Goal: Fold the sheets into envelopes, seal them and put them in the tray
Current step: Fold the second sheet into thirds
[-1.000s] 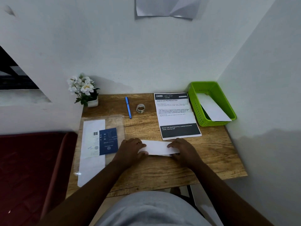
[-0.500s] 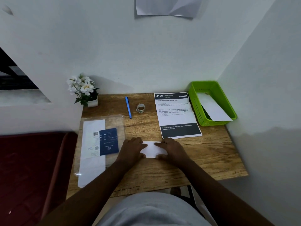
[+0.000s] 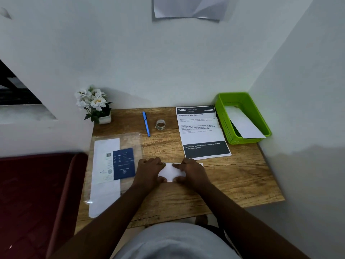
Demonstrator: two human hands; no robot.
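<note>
Both hands — left hand (image 3: 149, 170), right hand (image 3: 192, 171) — press the folded sheet (image 3: 170, 172) flat between them; light, limp paper — pinch its ends.

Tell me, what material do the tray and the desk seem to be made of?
Tray: probably plastic, bright green and smooth, with moulded slots in its walls. Desk: wood or wood-look laminate, matte, with brown grain lines; the picture cannot settle which.

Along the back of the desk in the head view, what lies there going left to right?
Flower pot → blue pen → tape roll → printed sheet → green tray, which has a white envelope leaning inside it.
</note>
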